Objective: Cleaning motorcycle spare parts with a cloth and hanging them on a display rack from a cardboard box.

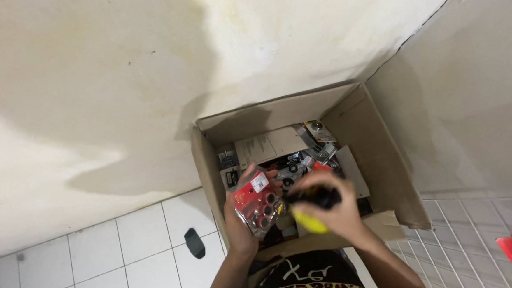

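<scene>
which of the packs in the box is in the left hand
The red blister pack of small round parts, gripped by the left hand; the other packs lie loose in the cardboard box.

A glossy clear-plastic blister pack (258, 203) on a red card backing is held in the left hand (241, 221); small dark rollers are seen through its shiny shell. A black and yellow tool (312, 208) of smooth plastic (blurred) is gripped by the right hand (335, 207). Matt, dull brown corrugated cardboard is shown by the box (385, 160). Bright metal parts (317, 138) are glimpsed inside. The floor tiles (144, 237) are glazed white, and the wall (89, 82) is matt, stained plaster.
</scene>
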